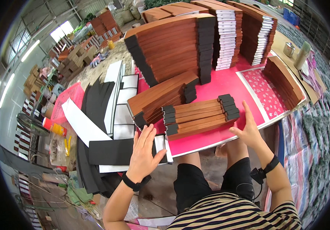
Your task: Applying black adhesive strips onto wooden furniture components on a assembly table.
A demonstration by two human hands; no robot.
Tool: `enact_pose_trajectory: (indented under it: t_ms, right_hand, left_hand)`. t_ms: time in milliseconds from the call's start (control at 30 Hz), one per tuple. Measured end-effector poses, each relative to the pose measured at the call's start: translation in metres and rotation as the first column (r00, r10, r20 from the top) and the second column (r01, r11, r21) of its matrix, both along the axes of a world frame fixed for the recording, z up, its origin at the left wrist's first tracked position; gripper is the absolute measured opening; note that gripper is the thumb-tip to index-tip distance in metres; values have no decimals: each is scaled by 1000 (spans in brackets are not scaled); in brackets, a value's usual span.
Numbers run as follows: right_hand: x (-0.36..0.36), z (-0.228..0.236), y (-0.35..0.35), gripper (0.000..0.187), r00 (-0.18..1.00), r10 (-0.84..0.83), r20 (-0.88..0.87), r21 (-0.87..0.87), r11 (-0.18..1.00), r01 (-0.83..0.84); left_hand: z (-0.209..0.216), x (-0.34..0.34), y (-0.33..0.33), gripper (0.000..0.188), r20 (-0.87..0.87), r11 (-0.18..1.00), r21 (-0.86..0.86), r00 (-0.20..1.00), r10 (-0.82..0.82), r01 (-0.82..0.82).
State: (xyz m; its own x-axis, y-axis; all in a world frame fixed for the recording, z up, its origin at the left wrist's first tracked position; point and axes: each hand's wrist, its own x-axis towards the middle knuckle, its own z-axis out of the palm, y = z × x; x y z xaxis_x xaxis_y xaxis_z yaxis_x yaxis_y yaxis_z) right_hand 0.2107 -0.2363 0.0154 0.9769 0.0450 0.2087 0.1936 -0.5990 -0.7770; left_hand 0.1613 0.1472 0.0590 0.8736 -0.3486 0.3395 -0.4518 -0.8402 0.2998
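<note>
A short stack of reddish-brown wooden slats (pixel 195 117) with black padded ends lies on the pink sheet (pixel 245 99) in front of me. My left hand (pixel 145 153) is open over the white lining and a black flat strip (pixel 105 151), just short of the stack's left end. Beyond the stack's right end, my right hand (pixel 249 129) stands open with thumb and fingers apart. Neither hand holds anything. Behind the short stack rests a tilted bundle of slats (pixel 161 94), also black at the ends.
A tall stack of black-ended slats (pixel 169 50) stands at the back, beside stacks with white-banded ends (pixel 226 38). More slats (pixel 285 82) lean at the right edge. Black strips (pixel 96 101), white sheets (pixel 82 122) and a pink basket (pixel 68 102) lie left.
</note>
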Motion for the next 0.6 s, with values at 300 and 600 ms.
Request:
enact_pose_trajectory:
  t_ms: [300,600]
  right_hand:
    - [34,-7,-4,133,979,204,-3,89,975,-203]
    - [50,3,-1,133,931,352,-92,412,865,-286]
  left_hand:
    - [11,10,-39,103,-311,941,-338,947,-81,-30]
    - [13,59,-54,124,-568,803,-559,800,-192,-204]
